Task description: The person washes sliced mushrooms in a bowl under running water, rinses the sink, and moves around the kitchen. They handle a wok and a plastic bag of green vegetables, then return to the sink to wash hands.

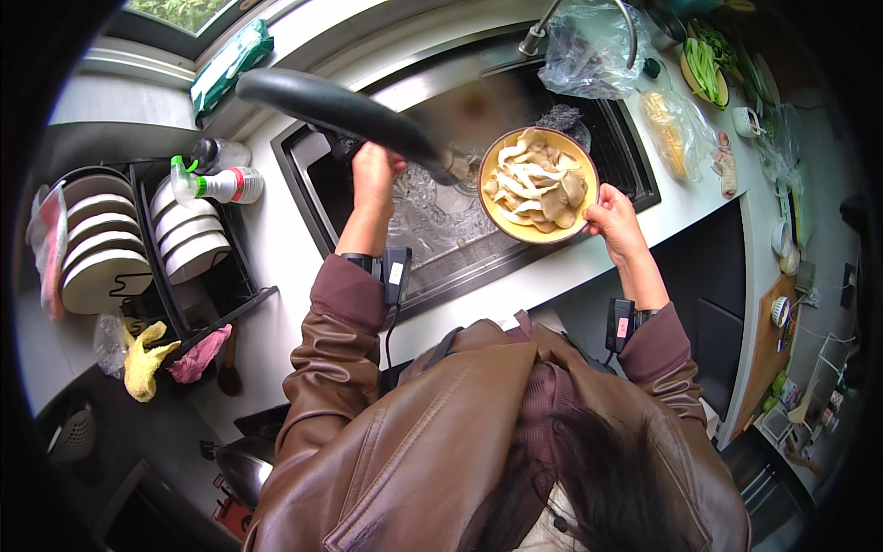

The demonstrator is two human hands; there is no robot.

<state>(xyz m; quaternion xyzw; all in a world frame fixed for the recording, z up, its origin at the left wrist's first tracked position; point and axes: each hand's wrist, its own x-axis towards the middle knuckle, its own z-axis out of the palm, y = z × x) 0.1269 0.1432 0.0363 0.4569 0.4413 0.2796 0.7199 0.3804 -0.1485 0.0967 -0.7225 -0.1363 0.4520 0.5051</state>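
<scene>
My right hand (618,221) grips the rim of a yellow plate (495,217) with a dark edge, thumb on top. Torn oyster mushrooms (538,184) are heaped on it, and it is held above the right part of the sink. My left hand (374,175) is closed at the base of a black faucet (340,103), whose thick neck arches over the sink. The faucet partly hides the fingers of that hand. Below the spout, the sink (432,250) is wet, with clear water rippling.
Left of the sink stand a black dish rack (158,230) with white plates and a spray bottle (221,184). On the right counter lie a clear plastic bag (589,55), bagged corn (670,133) and a plate of green vegetables (705,74). Cloths (145,361) hang at the left.
</scene>
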